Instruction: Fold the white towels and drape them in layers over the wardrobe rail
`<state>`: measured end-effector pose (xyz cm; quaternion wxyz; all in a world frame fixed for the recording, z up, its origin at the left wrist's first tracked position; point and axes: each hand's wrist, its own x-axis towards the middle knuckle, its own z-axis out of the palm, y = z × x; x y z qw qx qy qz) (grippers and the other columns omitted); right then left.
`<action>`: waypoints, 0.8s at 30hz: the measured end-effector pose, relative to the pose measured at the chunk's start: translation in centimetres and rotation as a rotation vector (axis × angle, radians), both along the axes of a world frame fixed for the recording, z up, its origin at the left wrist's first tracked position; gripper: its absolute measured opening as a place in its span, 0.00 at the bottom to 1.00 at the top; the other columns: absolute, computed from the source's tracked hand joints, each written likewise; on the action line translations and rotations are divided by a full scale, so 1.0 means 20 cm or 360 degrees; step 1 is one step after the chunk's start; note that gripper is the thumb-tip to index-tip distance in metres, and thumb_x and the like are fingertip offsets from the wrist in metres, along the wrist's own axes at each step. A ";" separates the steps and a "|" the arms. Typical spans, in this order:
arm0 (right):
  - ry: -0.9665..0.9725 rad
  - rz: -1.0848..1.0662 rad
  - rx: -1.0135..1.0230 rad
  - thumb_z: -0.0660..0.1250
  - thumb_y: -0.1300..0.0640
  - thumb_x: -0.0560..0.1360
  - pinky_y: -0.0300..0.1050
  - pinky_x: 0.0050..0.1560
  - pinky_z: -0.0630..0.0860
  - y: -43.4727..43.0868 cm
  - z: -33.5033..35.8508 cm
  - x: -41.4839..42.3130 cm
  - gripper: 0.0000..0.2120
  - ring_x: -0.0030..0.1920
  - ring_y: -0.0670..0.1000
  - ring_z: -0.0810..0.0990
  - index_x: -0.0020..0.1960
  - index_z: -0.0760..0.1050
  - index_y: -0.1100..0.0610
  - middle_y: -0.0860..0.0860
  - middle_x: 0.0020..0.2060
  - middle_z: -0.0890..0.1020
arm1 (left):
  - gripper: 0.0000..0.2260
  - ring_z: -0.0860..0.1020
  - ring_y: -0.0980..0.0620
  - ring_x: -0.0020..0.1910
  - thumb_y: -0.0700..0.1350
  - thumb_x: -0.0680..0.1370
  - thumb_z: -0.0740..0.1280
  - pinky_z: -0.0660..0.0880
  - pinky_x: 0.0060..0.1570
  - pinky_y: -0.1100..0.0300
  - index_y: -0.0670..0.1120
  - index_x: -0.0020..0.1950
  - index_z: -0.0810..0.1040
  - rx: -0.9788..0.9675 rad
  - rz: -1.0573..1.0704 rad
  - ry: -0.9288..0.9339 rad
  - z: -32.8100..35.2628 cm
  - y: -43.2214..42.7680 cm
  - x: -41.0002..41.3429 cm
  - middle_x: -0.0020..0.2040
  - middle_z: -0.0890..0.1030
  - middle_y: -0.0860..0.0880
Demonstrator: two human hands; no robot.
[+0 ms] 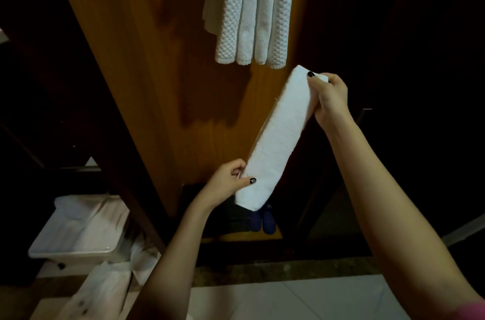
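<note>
Both hands pinching folded towel (275,136): right hand (329,99) top end, left hand (231,183) lower end, below hung towels (252,10). Risk: thin pinch slips, fold opens; lifting could snag hung layers.

Tops of hanging towels (252,10) off-frame

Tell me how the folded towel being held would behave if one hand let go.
Probably floppy: the folded towel spans straight only with the left hand and right hand pinching its ends. Released, it would likely dangle like the hanging towels. Likely light: fingertip pinches carry it.
</note>
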<state>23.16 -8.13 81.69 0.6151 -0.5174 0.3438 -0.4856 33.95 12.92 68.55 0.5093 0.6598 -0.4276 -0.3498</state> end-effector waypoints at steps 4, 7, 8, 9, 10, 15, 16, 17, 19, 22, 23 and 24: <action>-0.0014 -0.0190 0.0166 0.68 0.63 0.75 0.41 0.41 0.76 -0.06 -0.10 -0.03 0.06 0.46 0.50 0.78 0.47 0.71 0.56 0.53 0.46 0.78 | 0.08 0.82 0.57 0.44 0.39 0.80 0.65 0.76 0.41 0.64 0.52 0.54 0.75 -0.0105 0.0125 0.0160 -0.01 0.05 0.02 0.47 0.83 0.50; 0.0009 -0.0295 0.0271 0.68 0.62 0.77 0.43 0.49 0.78 -0.07 -0.20 -0.06 0.07 0.49 0.50 0.78 0.52 0.71 0.57 0.51 0.47 0.78 | 0.12 0.81 0.56 0.49 0.41 0.81 0.64 0.76 0.44 0.64 0.58 0.57 0.75 -0.0086 0.0028 0.0163 -0.01 0.07 0.06 0.53 0.82 0.52; 0.0019 -0.0318 0.0305 0.67 0.62 0.77 0.44 0.52 0.78 -0.07 -0.23 -0.06 0.08 0.51 0.50 0.78 0.53 0.70 0.57 0.51 0.47 0.77 | 0.12 0.80 0.58 0.52 0.40 0.81 0.63 0.75 0.47 0.65 0.57 0.57 0.76 -0.0087 -0.0017 0.0123 -0.01 0.08 0.07 0.56 0.80 0.54; 0.0031 -0.0336 0.0343 0.67 0.62 0.77 0.45 0.54 0.78 -0.07 -0.27 -0.07 0.08 0.52 0.51 0.78 0.53 0.70 0.57 0.50 0.47 0.77 | 0.12 0.78 0.59 0.53 0.40 0.81 0.63 0.74 0.48 0.67 0.56 0.56 0.77 -0.0101 -0.0033 0.0108 -0.01 0.09 0.08 0.57 0.79 0.57; 0.0041 -0.0356 0.0382 0.67 0.62 0.77 0.47 0.56 0.77 -0.07 -0.30 -0.07 0.08 0.54 0.52 0.78 0.53 0.70 0.56 0.51 0.48 0.78 | 0.12 0.78 0.60 0.54 0.38 0.81 0.62 0.73 0.49 0.68 0.55 0.55 0.79 -0.0117 -0.0023 0.0116 -0.01 0.10 0.10 0.57 0.78 0.58; 0.0153 -0.0424 0.0442 0.67 0.62 0.77 0.51 0.61 0.76 -0.07 -0.43 -0.09 0.08 0.58 0.54 0.77 0.53 0.70 0.58 0.56 0.57 0.78 | 0.14 0.75 0.54 0.53 0.36 0.82 0.58 0.74 0.43 0.69 0.47 0.52 0.83 0.0256 -0.0137 0.0201 0.01 0.12 0.20 0.56 0.76 0.55; 0.0188 -0.0434 0.0428 0.67 0.62 0.77 0.52 0.62 0.75 -0.07 -0.45 -0.10 0.08 0.58 0.54 0.77 0.53 0.70 0.58 0.56 0.57 0.78 | 0.12 0.75 0.53 0.53 0.37 0.82 0.59 0.75 0.43 0.67 0.46 0.55 0.81 0.0348 -0.0196 0.0236 0.04 0.11 0.23 0.58 0.75 0.53; 0.0223 -0.0445 0.0404 0.67 0.62 0.76 0.51 0.61 0.76 -0.07 -0.47 -0.10 0.07 0.58 0.54 0.77 0.52 0.70 0.57 0.55 0.56 0.77 | 0.10 0.75 0.52 0.53 0.38 0.82 0.61 0.75 0.42 0.66 0.45 0.57 0.80 0.0396 -0.0245 0.0258 0.06 0.10 0.27 0.59 0.74 0.52; 0.0301 -0.0482 0.0308 0.67 0.62 0.77 0.47 0.53 0.77 -0.06 -0.48 -0.10 0.06 0.55 0.55 0.77 0.47 0.69 0.55 0.53 0.51 0.76 | 0.10 0.75 0.52 0.54 0.38 0.79 0.65 0.76 0.43 0.65 0.45 0.59 0.78 0.0408 -0.0278 0.0256 0.11 0.09 0.34 0.59 0.73 0.51; 0.0509 -0.0469 -0.0023 0.65 0.62 0.78 0.45 0.46 0.77 -0.04 -0.49 -0.15 0.07 0.52 0.53 0.77 0.54 0.72 0.54 0.53 0.52 0.76 | 0.11 0.73 0.51 0.60 0.34 0.77 0.67 0.77 0.50 0.61 0.46 0.56 0.81 0.0301 -0.0172 0.0248 0.17 0.06 0.45 0.61 0.73 0.53; 0.0540 -0.0397 -0.0127 0.65 0.62 0.78 0.46 0.47 0.79 -0.04 -0.48 -0.16 0.10 0.52 0.52 0.78 0.59 0.73 0.54 0.53 0.54 0.77 | 0.11 0.72 0.51 0.61 0.34 0.77 0.67 0.77 0.52 0.60 0.46 0.54 0.82 0.0242 -0.0107 0.0276 0.19 0.05 0.49 0.61 0.73 0.54; 0.0535 -0.0299 -0.0190 0.64 0.63 0.78 0.46 0.47 0.80 -0.04 -0.46 -0.17 0.13 0.51 0.51 0.79 0.62 0.74 0.54 0.53 0.55 0.78 | 0.10 0.71 0.50 0.63 0.34 0.77 0.67 0.76 0.55 0.59 0.46 0.52 0.83 0.0199 -0.0041 0.0302 0.21 0.04 0.53 0.61 0.74 0.54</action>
